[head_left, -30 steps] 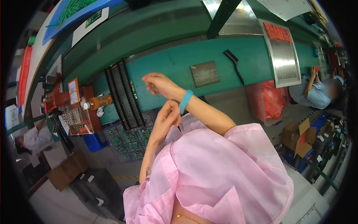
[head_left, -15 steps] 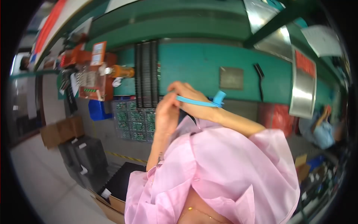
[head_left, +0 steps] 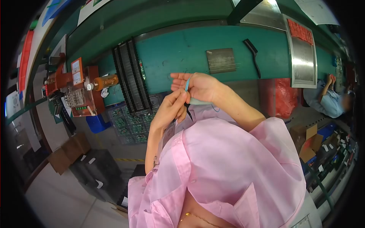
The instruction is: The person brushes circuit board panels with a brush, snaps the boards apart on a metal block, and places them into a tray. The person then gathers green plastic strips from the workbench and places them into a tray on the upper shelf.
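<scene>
A light-blue wrist strap (head_left: 187, 84) crosses the fingers and palm of my right hand (head_left: 199, 87). That hand is turned palm up, its fingers stretched out to the left and holding nothing. My left hand (head_left: 169, 108) pinches the strap between thumb and fingers just below the right palm. Under the right wrist shows a pale, blurred patch with a thin blue cord (head_left: 215, 109). A dark thing, partly hidden, hangs below the left fingers. Both hands are in front of the pink shirt, at the bench's near edge.
On the green bench (head_left: 167, 49) are a black slotted rack (head_left: 131, 76), a metal plate (head_left: 221, 60) and a black brush (head_left: 252, 57). An orange bottle (head_left: 105, 82) stands left. Circuit boards (head_left: 131, 125) fill a tray below. Another person (head_left: 329, 98) sits far right.
The strap has moved from the right forearm toward the fingers and lies across the hand. My right hand has turned palm up with fingers spread. The whole view has shifted.
</scene>
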The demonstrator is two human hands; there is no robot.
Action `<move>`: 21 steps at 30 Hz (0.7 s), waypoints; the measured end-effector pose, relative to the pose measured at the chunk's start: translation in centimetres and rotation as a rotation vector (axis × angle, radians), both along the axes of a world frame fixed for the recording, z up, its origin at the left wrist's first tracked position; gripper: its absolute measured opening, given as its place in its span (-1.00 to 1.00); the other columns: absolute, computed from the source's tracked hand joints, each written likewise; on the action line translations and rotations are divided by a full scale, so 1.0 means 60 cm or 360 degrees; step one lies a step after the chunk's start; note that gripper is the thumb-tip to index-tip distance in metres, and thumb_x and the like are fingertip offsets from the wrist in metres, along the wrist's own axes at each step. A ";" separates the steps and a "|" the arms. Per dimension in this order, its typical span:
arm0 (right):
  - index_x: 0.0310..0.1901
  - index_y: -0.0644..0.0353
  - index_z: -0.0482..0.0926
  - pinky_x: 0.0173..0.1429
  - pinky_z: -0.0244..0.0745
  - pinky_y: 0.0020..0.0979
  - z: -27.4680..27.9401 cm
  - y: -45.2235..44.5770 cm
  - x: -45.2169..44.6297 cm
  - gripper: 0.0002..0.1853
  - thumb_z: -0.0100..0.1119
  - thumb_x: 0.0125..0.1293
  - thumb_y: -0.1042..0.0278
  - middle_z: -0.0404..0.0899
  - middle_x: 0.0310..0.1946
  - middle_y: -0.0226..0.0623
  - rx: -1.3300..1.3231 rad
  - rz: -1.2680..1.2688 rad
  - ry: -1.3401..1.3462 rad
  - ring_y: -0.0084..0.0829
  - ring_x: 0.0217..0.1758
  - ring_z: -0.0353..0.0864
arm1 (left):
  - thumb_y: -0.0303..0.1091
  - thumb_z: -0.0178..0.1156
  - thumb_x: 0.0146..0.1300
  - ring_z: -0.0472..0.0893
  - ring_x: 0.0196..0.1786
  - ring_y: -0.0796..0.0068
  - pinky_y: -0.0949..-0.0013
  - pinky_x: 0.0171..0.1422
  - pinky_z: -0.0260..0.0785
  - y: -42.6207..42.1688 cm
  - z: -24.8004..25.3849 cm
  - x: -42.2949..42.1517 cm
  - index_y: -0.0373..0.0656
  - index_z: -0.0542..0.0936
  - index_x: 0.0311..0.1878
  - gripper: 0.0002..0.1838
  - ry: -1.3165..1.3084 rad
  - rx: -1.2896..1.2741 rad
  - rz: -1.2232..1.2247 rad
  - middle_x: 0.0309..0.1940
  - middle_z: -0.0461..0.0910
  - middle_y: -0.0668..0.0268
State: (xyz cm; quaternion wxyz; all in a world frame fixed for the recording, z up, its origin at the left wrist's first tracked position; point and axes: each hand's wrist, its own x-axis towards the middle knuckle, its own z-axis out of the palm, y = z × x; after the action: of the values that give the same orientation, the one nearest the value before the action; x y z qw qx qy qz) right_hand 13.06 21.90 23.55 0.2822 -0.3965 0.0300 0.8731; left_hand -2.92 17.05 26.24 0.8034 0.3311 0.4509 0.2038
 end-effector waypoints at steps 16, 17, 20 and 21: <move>0.14 0.34 0.37 -0.06 0.43 -0.37 -0.027 -0.053 -0.022 -0.60 -0.06 0.24 0.51 0.41 -0.03 -0.09 0.2109 0.0774 -0.1236 -0.34 -0.07 0.46 | -0.26 0.10 0.34 0.17 -0.69 0.73 0.68 -0.59 -0.04 0.036 -0.070 -0.005 -0.19 0.50 -0.39 -0.77 -0.0203 0.0056 0.0843 -0.59 0.36 0.46; 0.14 0.32 0.37 -0.07 0.44 -0.37 -0.027 -0.061 -0.022 -0.60 -0.03 0.25 0.47 0.42 -0.04 -0.08 0.2296 0.0904 -0.1507 -0.34 -0.09 0.47 | -0.26 0.11 0.33 0.17 -0.68 0.73 0.68 -0.57 -0.04 0.044 -0.076 -0.008 -0.19 0.50 -0.39 -0.77 -0.0242 -0.0009 0.0891 -0.58 0.36 0.46; 0.19 0.26 0.33 -0.01 0.43 -0.37 -0.028 -0.060 -0.005 -0.55 0.02 0.25 0.39 0.39 0.04 -0.09 0.2497 0.1069 -0.1902 -0.29 -0.05 0.48 | -0.26 0.11 0.33 0.19 -0.65 0.72 0.67 -0.52 0.01 0.067 -0.077 0.014 -0.21 0.52 -0.36 -0.78 -0.0221 -0.0147 0.0902 -0.57 0.37 0.46; 0.23 0.22 0.29 0.06 0.41 -0.38 -0.023 -0.060 0.011 -0.50 0.05 0.25 0.36 0.36 0.12 -0.11 0.2539 0.1116 -0.2010 -0.23 0.02 0.47 | -0.26 0.11 0.33 0.21 -0.62 0.72 0.66 -0.49 0.05 0.073 -0.067 0.033 -0.23 0.52 -0.32 -0.78 -0.0167 -0.0212 0.0887 -0.57 0.37 0.45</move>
State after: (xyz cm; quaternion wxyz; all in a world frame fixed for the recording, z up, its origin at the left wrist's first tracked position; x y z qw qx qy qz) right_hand 13.70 18.28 22.15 0.1577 -0.4637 -0.8148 0.3103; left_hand -0.93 21.44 22.23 0.7587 0.1301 0.4946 0.4034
